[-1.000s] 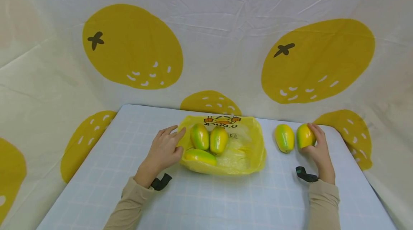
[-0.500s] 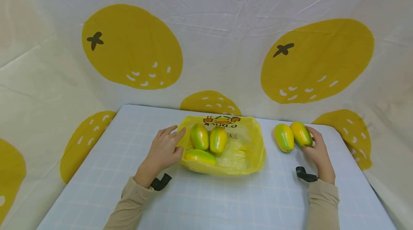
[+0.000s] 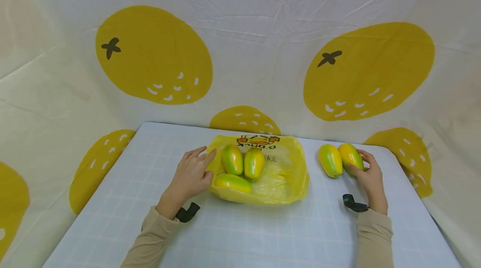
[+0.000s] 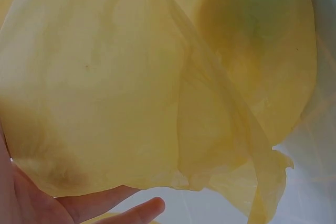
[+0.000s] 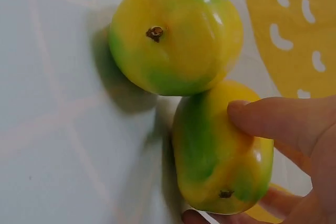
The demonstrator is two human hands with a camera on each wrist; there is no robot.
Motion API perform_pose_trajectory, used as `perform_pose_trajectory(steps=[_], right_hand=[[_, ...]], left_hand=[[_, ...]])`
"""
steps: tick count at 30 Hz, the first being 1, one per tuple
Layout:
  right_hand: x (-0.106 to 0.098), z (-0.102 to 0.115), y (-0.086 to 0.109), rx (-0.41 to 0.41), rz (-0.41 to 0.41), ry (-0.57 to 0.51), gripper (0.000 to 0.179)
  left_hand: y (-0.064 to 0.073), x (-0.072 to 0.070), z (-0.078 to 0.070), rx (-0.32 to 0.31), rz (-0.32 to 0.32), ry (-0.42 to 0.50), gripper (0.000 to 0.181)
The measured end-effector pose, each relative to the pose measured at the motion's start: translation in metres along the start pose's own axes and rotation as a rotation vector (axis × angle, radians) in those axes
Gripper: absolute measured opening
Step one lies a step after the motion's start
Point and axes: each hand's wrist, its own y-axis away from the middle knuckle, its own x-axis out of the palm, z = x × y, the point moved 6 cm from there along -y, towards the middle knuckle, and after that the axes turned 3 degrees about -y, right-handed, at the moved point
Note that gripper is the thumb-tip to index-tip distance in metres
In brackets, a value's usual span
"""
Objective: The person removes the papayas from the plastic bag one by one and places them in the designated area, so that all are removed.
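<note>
A yellow plastic bag (image 3: 291,168) with a printed duck lies spread on the table, its mouth facing up. Three yellow-green mangoes are inside: two side by side, a mango (image 3: 232,159) and another mango (image 3: 254,163), and one mango (image 3: 234,183) lying crosswise in front. At the bag's left rim is my left hand (image 3: 191,174), fingers extended and touching the film; the left wrist view has the bag film (image 4: 105,77) covering part of it. My right hand (image 3: 371,176) grips a mango (image 5: 220,156) between thumb and fingers, leaning against another mango (image 5: 176,35) on its left.
The table (image 3: 263,234) has a pale blue checked cover. Behind and on both sides hangs a white cloth (image 3: 259,63) printed with large yellow fruit shapes. A black wrist mount (image 3: 354,203) sits on my right wrist, and another black mount (image 3: 188,212) on my left.
The mango at my right hand has turned and shifted left until it meets its neighbour. My right thumb has moved onto its near side. The left hand and bag have stayed put.
</note>
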Motion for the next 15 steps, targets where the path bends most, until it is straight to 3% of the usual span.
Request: perform_pose_trajectory(steps=[6,15], right_hand=[[-0.001,-0.002,0.003,0.083,0.023,0.002,0.082],[-0.002,-0.001,0.011,0.127,0.059,0.016,0.09]], left_hand=[[0.0,-0.001,0.0,0.005,-0.009,-0.002,0.055],[0.0,0.0,-0.001,0.001,-0.003,0.005,0.056]])
